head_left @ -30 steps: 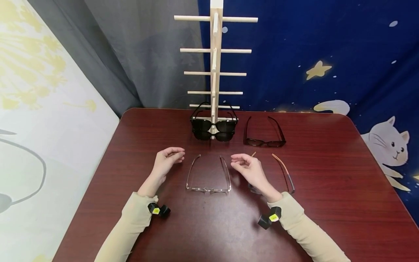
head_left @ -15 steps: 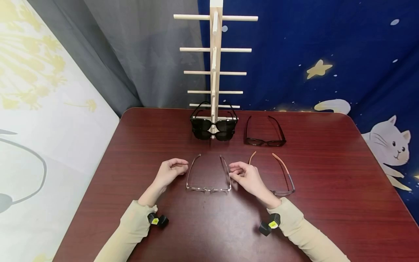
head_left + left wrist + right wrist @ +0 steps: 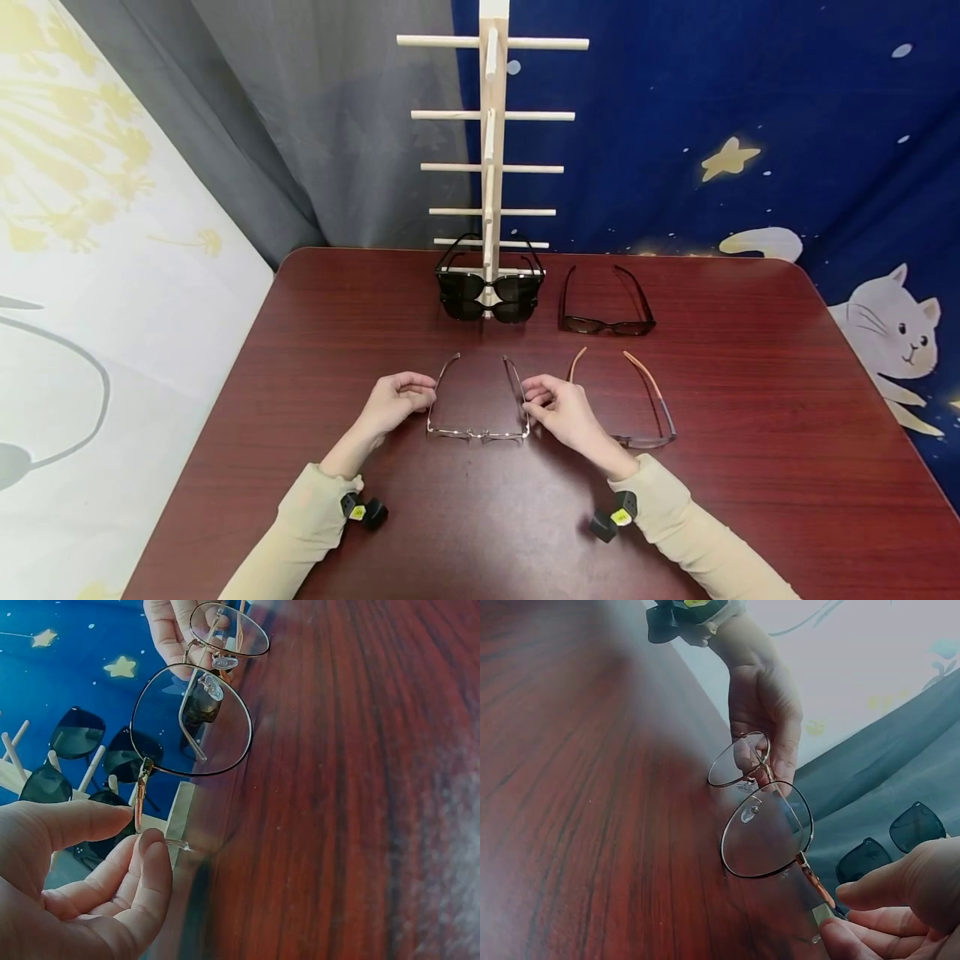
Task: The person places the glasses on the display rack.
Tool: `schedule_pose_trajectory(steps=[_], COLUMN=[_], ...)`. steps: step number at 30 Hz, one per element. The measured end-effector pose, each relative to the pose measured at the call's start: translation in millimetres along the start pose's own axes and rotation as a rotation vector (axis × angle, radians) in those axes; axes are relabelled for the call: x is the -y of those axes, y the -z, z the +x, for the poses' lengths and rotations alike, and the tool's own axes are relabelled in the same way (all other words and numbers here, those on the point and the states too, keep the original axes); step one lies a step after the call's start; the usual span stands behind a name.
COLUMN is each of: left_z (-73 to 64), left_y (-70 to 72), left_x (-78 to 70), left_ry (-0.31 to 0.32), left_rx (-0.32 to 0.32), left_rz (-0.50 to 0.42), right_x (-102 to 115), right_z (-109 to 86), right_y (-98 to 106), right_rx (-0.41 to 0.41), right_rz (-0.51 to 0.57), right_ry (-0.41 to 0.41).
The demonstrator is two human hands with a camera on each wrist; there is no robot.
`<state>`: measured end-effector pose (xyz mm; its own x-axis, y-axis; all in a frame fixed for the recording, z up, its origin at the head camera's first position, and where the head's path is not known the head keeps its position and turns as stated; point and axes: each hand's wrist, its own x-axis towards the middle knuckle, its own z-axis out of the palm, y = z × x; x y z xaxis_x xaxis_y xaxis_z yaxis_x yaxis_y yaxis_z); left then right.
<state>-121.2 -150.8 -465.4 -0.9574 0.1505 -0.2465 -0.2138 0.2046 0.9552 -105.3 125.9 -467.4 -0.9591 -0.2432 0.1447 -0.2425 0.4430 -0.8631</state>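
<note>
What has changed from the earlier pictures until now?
The left hand moved inward and down in the head view, the right hand down; both now reach the sides of the wire glasses, though a pinch is unclear. The wire glasses, stand and sunglasses stayed put.

A dark red wood-grain bench [image 3: 787, 400] with rounded far corners meets a grey curtain [image 3: 367, 125] and a navy curtain [image 3: 637, 125] printed with stars and a cat [image 3: 892, 325]; yellow dandelions [image 3: 206, 242] pattern the white backdrop [image 3: 150, 342] at left.
</note>
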Motion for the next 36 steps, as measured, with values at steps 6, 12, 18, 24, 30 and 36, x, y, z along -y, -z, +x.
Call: schedule_pose_trajectory(steps=[6, 12, 18, 24, 30, 36], left_z=[-0.4, -0.1, -0.6, -1.8, -6.0, -11.2], left_y=[0.1, 0.7, 2.1, 4.0, 6.3, 6.7], left_x=[1.8, 4.3, 6.1, 6.0, -0.8, -13.5], left_ry=[0.012, 0.029, 0.057, 0.108, 0.096, 0.065], left_rx=[0.007, 0.033, 0.069, 0.084, 0.093, 0.096], left_rz=[-0.013, -0.056, -0.125, -0.191, -0.252, -0.328], right_x=[0, 0, 3, 4, 7, 18], right_z=[0.1, 0.9, 2.3, 3.2, 2.5, 1.5], right_y=[-1, -1, 0, -1, 2, 9], right_rx=[0.025, 0.059, 0.075, 0.058, 0.016, -0.003], right_rz=[0.023, 0.045, 0.044, 0.060, 0.148, 0.268], right_ry=[-0.003, -0.021, -0.026, -0.053, -0.058, -0.102])
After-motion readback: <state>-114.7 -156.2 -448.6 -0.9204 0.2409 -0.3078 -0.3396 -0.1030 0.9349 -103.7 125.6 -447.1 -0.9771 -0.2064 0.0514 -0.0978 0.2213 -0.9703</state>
